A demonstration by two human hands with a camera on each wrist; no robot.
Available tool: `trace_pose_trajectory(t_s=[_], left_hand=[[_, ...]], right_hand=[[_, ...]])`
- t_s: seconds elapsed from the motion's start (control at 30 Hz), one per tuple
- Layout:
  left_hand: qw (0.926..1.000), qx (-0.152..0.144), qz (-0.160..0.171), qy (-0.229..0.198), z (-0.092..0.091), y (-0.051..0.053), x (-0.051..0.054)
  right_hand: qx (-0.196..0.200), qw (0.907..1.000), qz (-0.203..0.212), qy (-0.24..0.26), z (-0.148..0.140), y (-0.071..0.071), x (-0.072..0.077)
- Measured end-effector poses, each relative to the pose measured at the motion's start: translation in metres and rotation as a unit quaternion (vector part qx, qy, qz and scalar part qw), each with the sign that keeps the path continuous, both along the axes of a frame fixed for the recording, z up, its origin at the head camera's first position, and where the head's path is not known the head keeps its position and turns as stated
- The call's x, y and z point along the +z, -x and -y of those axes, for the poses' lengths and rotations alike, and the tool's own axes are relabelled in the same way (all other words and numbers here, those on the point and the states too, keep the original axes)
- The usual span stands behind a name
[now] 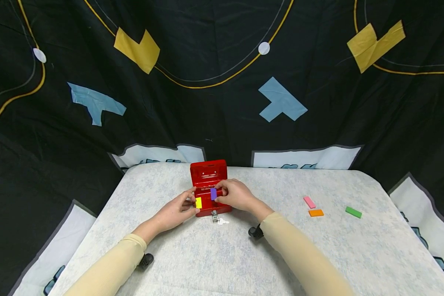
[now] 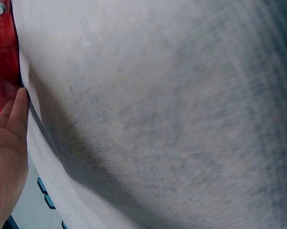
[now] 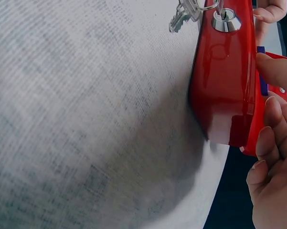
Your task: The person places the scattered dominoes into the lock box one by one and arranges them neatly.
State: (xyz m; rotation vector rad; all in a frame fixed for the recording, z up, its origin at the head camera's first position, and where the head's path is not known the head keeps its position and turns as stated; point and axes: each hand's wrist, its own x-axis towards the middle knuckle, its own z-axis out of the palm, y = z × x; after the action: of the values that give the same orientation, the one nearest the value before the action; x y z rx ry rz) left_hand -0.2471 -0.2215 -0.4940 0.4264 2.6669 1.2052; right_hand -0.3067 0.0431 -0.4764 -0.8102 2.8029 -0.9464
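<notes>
A red metal box stands with its lid raised; its front with the lock shows in the right wrist view. My right hand pinches a purple block upright over the box's inside; the block's edge shows between thumb and fingers. At the box's left side, my left hand has its thumb and fingers around a yellow block. The left wrist view shows that hand against the red box, with the yellow block hidden.
Keys hang from the lock at the box's front, lying on the table. Off to the right lie a pink block, an orange block and a green block. A dark curtain hangs behind.
</notes>
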Motion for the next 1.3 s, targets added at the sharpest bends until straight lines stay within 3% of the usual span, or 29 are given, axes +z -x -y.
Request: trace_pose_trajectory(t_s=[0.2, 0.8, 1.3], left_hand=[[1.0, 0.002, 0.004, 0.002, 0.0, 0.0, 0.001], [1.0, 0.001, 0.001, -0.005, 0.0, -0.002, 0.001], [0.9999, -0.001, 0.006, -0.009, 0.0, -0.003, 0.002]], right_hand=[[-0.001, 0.9997, -0.018, -0.015, 0.004, 0.002, 0.0], [0.0, 0.9994, -0.011, -0.033, 0.017, -0.005, -0.001], [0.014, 0.9978, -0.021, -0.061, 0.026, 0.002, -0.004]])
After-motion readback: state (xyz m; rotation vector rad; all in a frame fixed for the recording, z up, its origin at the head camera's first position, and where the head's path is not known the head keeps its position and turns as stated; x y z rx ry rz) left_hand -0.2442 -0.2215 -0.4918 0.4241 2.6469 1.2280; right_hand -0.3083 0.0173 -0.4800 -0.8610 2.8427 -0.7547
